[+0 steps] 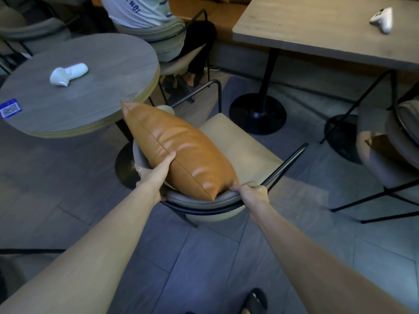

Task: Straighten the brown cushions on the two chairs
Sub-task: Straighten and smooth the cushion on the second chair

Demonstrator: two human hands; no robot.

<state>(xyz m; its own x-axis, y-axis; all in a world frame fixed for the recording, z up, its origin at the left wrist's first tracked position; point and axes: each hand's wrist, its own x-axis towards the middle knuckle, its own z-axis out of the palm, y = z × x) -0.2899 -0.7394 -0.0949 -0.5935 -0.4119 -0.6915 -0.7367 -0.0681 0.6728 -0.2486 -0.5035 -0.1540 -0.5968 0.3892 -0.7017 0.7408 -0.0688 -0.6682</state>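
Observation:
A shiny brown leather cushion (179, 150) leans tilted against the padded backrest of the near chair (244, 143), standing on its lower edge. My left hand (158, 171) grips the cushion's long left edge, thumb on the front face. My right hand (251, 193) holds the cushion's lower right corner at the backrest rim. A second brown cushion (378, 143) peeks out on the chair (385, 159) at the far right, mostly hidden by that chair's backrest.
A round grey table (102, 71) with a white controller (68, 73) stands left of the chair. A square wooden table (317, 30) with another controller (383, 19) is at the back right. A seated person (140, 10) is behind. My sandalled foot (254, 302) is below.

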